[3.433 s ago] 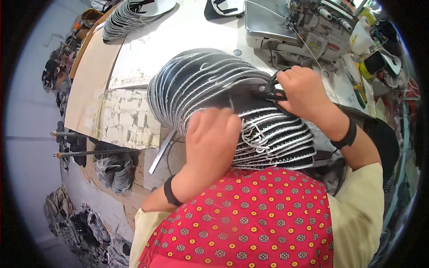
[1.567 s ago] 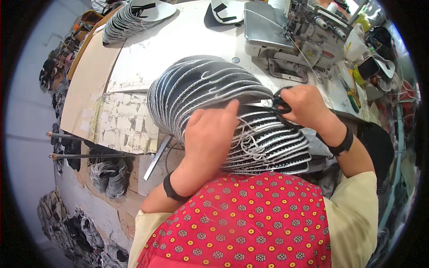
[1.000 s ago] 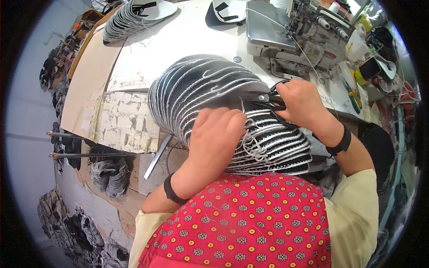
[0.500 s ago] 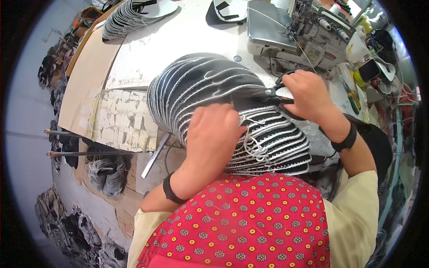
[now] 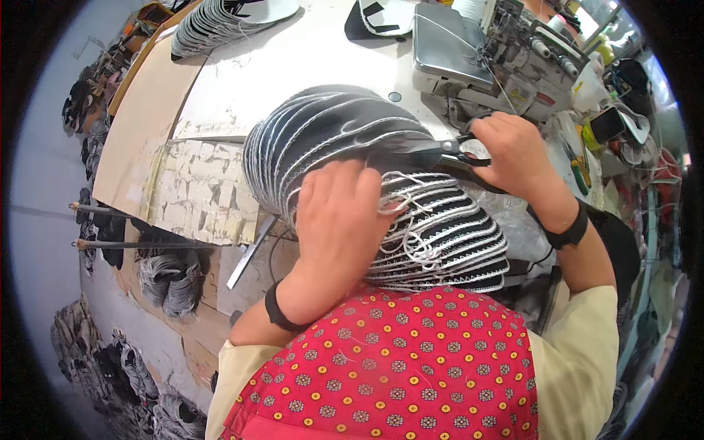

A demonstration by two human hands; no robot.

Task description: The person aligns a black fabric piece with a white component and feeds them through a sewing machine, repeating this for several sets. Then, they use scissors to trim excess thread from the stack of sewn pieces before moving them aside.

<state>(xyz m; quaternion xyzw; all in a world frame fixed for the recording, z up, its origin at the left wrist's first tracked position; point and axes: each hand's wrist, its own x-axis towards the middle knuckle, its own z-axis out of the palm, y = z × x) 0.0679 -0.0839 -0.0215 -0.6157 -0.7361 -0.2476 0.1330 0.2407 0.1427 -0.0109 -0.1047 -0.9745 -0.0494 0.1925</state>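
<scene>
The left hand (image 5: pixel 339 216) lies palm down, fingers spread and slightly curled, pointing toward twelve o'clock. Its forearm runs back toward seven o'clock, a dark band around the wrist. The right hand (image 5: pixel 513 150) sits at about two o'clock from the left, closed in a grip, knuckles up. Its forearm slants toward five o'clock, a dark band on the wrist, elbow bent.
</scene>
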